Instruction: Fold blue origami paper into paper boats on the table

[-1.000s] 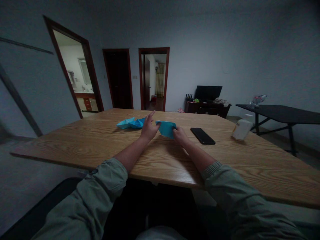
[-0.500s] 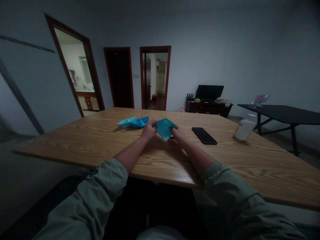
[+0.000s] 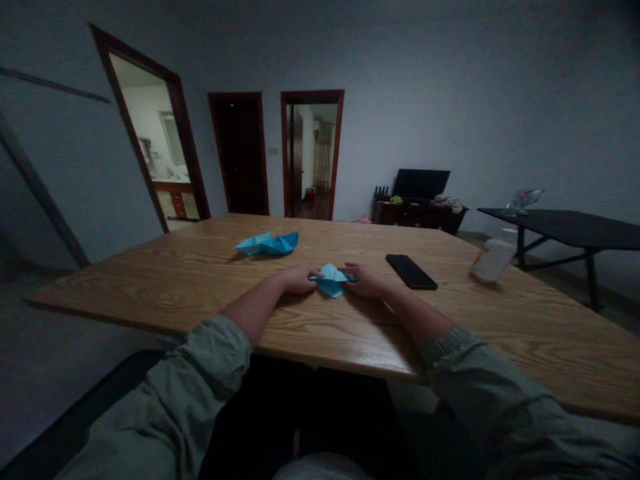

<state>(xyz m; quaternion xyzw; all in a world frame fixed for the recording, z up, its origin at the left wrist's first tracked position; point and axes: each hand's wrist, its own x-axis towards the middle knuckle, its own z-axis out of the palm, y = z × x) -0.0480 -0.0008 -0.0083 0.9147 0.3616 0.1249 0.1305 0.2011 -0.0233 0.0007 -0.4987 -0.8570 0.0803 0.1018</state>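
Note:
Between my two hands is a light blue folded paper (image 3: 332, 281), low over the wooden table (image 3: 210, 287). Its middle rises to a point and a flap hangs toward me. My left hand (image 3: 300, 279) is closed on its left side, and my right hand (image 3: 366, 280) grips the right side. Some fingertips are hidden by the paper. Left of my hands sit two folded paper boats touching each other, a pale blue one (image 3: 253, 245) and a darker blue one (image 3: 283, 245).
A black phone (image 3: 411, 271) lies on the table to the right of my hands. Farther right stands a whitish translucent bottle (image 3: 494, 259). Beyond the table's right edge is a black table (image 3: 565, 225); a television (image 3: 423, 183) stands by the back wall.
Both hands have come down and nearer to me with the paper. It was a flat diamond facing me and now spreads open, pulled out at the sides.

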